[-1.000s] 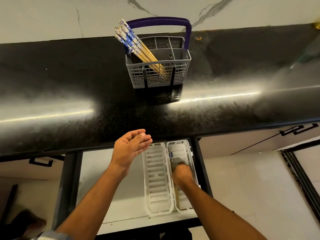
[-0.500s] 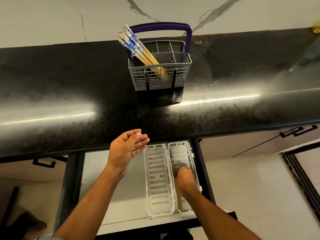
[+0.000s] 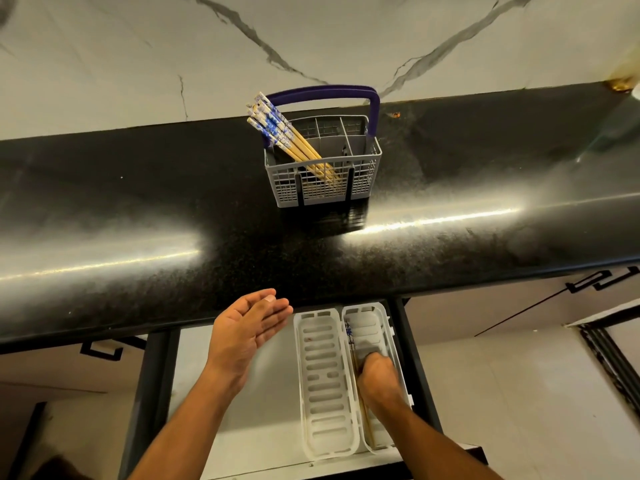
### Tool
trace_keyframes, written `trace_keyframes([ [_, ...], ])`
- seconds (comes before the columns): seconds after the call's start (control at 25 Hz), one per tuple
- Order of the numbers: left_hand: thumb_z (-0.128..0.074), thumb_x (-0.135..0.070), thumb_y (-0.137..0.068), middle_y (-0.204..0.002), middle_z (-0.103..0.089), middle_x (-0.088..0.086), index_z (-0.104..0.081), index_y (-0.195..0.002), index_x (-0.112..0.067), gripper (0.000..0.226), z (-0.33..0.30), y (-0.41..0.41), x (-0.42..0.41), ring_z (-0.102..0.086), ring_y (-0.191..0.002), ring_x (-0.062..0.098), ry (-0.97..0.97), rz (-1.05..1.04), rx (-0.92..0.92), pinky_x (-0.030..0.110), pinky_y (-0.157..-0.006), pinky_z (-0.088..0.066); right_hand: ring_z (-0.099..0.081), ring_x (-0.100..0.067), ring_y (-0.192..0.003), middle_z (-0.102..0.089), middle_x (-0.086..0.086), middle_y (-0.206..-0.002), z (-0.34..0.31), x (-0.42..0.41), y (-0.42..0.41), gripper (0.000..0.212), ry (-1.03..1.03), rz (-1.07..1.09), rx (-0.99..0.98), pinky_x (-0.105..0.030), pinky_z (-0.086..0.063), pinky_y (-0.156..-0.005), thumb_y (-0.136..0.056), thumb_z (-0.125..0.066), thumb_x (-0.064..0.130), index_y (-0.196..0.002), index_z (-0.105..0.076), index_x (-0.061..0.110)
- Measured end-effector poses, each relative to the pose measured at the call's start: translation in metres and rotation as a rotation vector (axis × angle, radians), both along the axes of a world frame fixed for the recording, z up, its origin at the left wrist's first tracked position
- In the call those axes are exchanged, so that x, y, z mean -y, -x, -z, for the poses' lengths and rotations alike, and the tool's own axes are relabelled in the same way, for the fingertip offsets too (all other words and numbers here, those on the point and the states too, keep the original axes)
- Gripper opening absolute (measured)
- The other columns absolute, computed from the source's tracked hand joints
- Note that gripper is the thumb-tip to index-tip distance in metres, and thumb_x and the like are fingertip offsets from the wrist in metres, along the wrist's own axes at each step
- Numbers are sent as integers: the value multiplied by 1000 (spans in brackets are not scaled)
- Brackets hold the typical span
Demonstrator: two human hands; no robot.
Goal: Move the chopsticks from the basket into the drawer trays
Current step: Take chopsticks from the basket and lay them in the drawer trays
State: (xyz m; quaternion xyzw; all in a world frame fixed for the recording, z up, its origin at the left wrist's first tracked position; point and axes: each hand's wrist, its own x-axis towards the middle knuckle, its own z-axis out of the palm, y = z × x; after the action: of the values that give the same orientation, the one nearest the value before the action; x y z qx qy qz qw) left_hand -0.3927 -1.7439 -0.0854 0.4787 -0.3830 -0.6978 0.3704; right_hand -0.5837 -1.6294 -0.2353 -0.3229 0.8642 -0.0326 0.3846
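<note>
A grey cutlery basket (image 3: 363, 174) with a purple handle stands on the black counter. Several blue-and-white-topped wooden chopsticks (image 3: 277, 131) lean out of its left compartment. Below the counter an open drawer holds two white slotted trays side by side. The left tray (image 3: 323, 382) holds nothing. In the right tray (image 3: 372, 327), chopsticks (image 3: 349, 336) lie along the left wall. My right hand (image 3: 377, 377) reaches down into that tray, its fingers curled over these chopsticks and its fingertips hidden. My left hand (image 3: 247, 332) hovers with straight fingers and palm up over the drawer, left of the trays.
The black counter edge (image 3: 311, 292) overhangs the back of the drawer, just above both hands. The drawer's pale floor (image 3: 270, 427) lies left of the trays. A marble wall rises behind the basket. Cabinet fronts with black handles flank the drawer.
The view has tilted, so the basket sits lower in frame. My right hand has slid slightly nearer along the right tray. The left hand has barely moved.
</note>
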Motion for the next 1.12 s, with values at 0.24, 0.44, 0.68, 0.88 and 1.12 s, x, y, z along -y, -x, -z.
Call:
trace_keyframes([
  [0.24,-59,-17,-94,-102,-78,16,-67,-115,-8,23,3,-6,-1,-76,-96,29,7,5,9,30,-76,-63,-64,-12,-77,-63,1,-83,-12,-2,-1,11,52,4,-25,-25,-58,-74,-94,-56,11,-86,-60,17],
  [0.44,-64,-23,-87,-104,-77,18,-66,-115,-9,31,-2,-10,8,-74,-99,32,11,-16,-34,39,-85,-62,-62,-3,-61,-65,8,-68,-72,15,4,24,420,19,4,-12,-46,-50,-93,-58,17,-71,-64,26],
  [0.68,-62,-15,-95,-95,-79,16,-69,-108,-9,17,-64,20,71,-77,-91,28,52,-60,-59,35,-76,-62,-62,5,-71,-67,16,-77,-229,152,18,9,1094,-177,-175,-2,-43,-63,-91,-64,28,-93,-73,29],
  [0.88,-61,-14,-96,-90,-79,10,-71,-104,-11,13,-145,42,151,-77,-86,21,243,-117,19,30,-75,-62,-68,-19,-86,-74,0,-96,-297,253,28,20,959,-232,-231,-31,-50,-70,-94,-55,26,-104,-71,21],
  [1.12,-65,-19,-94,-88,-80,5,-72,-103,-15,13,-170,32,196,-77,-85,17,309,-131,55,29,-74,-61,-63,-15,-89,-69,0,-104,-295,300,33,20,821,-442,-249,-29,-48,-76,-96,-54,29,-110,-67,21],
])
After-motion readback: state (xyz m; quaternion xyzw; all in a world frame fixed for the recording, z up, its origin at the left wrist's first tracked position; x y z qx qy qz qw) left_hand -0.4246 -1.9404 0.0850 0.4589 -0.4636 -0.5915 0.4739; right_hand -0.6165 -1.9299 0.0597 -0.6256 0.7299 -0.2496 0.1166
